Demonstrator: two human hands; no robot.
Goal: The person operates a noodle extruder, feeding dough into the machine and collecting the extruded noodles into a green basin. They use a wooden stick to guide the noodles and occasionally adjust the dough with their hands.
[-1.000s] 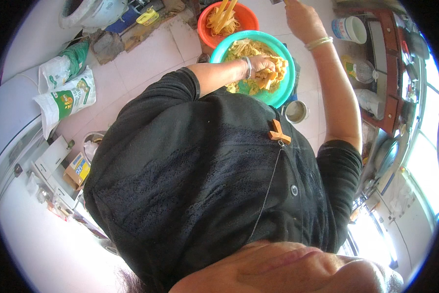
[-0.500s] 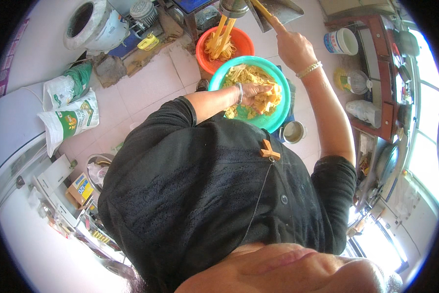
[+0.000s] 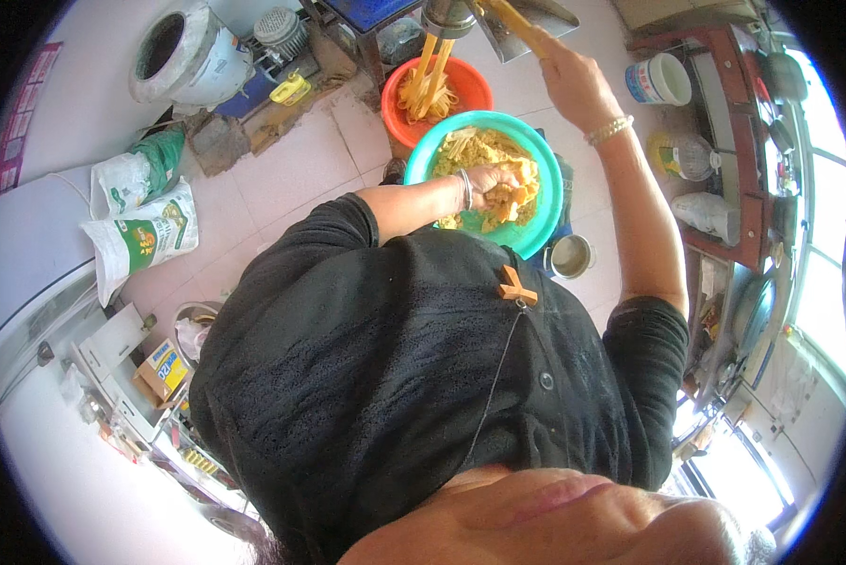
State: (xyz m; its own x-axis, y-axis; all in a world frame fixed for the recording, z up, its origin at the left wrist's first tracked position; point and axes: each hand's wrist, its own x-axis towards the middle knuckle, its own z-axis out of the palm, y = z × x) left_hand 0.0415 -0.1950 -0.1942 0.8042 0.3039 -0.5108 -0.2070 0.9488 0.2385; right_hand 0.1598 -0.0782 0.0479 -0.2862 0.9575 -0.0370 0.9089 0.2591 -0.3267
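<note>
Pale, smooth tiles (image 3: pixel 291 179) are covering the floor. Yellow dough (image 3: pixel 510 205), crumbly and lumpy, is lying in the round green basin (image 3: pixel 549 209); the left hand (image 3: pixel 485 185) is clutching a lump. At 11 o'clock, flat noodles (image 3: pixel 427 96) are trailing into the red basin (image 3: pixel 482 92). Change from one second ago: the metal spout (image 3: pixel 448 19) is now showing, revealing their source. At 1 o'clock, the right hand (image 3: pixel 578 89) is gripping a yellow stick (image 3: pixel 517 26), apparently wooden.
</note>
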